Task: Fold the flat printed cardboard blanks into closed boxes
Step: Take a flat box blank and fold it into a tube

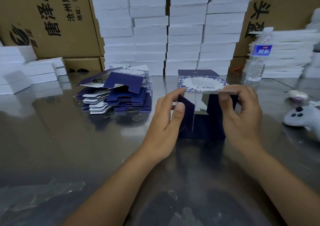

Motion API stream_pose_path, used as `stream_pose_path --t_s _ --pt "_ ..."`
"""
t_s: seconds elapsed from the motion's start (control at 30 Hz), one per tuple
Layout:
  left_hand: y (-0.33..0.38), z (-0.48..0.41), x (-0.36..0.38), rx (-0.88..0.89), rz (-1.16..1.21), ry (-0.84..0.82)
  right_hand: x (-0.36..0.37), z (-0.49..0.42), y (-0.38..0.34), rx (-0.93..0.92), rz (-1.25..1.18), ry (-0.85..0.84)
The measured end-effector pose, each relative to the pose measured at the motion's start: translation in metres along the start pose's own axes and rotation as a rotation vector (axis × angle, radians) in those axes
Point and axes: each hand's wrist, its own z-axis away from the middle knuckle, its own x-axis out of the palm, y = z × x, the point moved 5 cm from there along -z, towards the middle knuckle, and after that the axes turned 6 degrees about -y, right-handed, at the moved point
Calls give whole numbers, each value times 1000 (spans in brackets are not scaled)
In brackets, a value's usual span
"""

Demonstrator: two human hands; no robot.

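Observation:
A half-formed navy and white printed box [202, 85] stands on the steel table [69, 147] in front of me, its near end open and its barcode panel facing up. My left hand [166, 121] pinches the box's left side flap between thumb and fingers. My right hand [242, 114] grips the right edge of the top panel and the right flap. A messy pile of flat navy blanks [117, 92] lies to the left of the box.
Tall stacks of white foam blocks [169, 26] line the back, with brown cartons [48, 17] behind. More foam blocks [26, 69] lie at left and right. A water bottle [258, 57] and a white game controller [301, 116] sit at right.

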Motion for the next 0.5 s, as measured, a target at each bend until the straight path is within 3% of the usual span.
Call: stream_pose_path --t_s 0.17,0.33,0.5 --pt "-5 -1 -1 -5 -57 52 -1 0 5 80 -38 20" --pt "-20 -3 -2 -122 -189 86 -2 1 -3 22 -63 35" --pt "-22 -3 -4 -132 -216 162 1 3 -6 -12 -121 11"
